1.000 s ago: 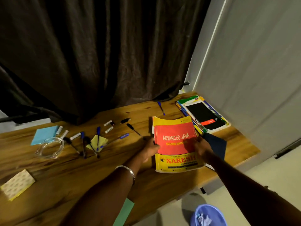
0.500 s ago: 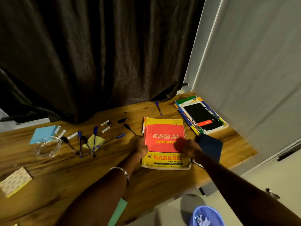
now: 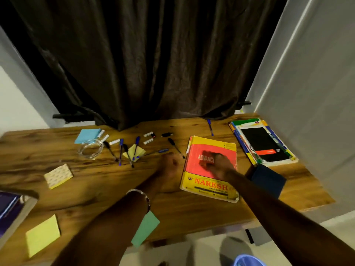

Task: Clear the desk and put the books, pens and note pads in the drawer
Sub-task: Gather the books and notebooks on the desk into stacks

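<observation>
A yellow and red book (image 3: 209,189) lies flat on the wooden desk (image 3: 192,214). My right hand (image 3: 219,165) rests on its red cover, blurred by motion. Just left of the book, my left hand (image 3: 169,166) hovers over the bare desk with loosely curled fingers and holds nothing. Several pens (image 3: 121,150) and markers are scattered at the back, around a yellow sticky note (image 3: 141,150). A stack of books (image 3: 269,146) sits at the back right. A dark blue pad (image 3: 269,179) lies beside my right forearm.
Note pads lie around: blue (image 3: 87,135), patterned (image 3: 57,175), yellow (image 3: 43,235) and green (image 3: 146,229) at the front edge. A glass dish (image 3: 90,148) stands near the pens. A purple book (image 3: 9,212) shows at far left. A blue bin (image 3: 247,261) is on the floor.
My left hand has let go of the book's left edge and moved left. My right hand slid from the book's right edge onto the cover. The view widened towards the left.
</observation>
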{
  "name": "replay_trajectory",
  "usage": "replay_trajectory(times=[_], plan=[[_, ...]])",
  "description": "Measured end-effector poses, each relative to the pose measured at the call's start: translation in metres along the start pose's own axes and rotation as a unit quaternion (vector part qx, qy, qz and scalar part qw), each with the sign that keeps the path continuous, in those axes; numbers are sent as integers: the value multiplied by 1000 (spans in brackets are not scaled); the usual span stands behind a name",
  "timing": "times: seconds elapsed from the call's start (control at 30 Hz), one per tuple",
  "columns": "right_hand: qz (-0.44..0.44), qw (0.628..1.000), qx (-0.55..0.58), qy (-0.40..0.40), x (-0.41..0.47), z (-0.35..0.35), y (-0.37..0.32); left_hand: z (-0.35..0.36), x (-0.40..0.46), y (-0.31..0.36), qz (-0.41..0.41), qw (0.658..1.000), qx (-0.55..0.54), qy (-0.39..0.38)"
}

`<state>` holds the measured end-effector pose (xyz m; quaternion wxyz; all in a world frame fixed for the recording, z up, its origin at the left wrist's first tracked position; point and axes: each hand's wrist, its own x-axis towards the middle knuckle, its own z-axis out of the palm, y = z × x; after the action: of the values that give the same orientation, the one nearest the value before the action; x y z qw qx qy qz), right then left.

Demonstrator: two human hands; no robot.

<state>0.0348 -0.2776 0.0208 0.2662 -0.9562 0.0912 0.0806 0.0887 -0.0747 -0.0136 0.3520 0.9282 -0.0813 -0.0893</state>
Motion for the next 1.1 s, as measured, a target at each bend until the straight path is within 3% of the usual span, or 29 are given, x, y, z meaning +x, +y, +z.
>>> replay_trajectory(times=[0.27,0.5,0.7,1.1], plan=[[-137,987,-79,-44,25,37,-82,-86,-26,-75,-108,988,39,107],[-208,975,-27,-77,30,77,-177,-157,-71,-147,-170,970,8,173],[-229,967,-55,-94,20,126,-283,-217,-109,-222,-209,952,16,223],[-329,926,-44,-180,-16,266,-468,-314,-202,-359,-344,884,-58,310]])
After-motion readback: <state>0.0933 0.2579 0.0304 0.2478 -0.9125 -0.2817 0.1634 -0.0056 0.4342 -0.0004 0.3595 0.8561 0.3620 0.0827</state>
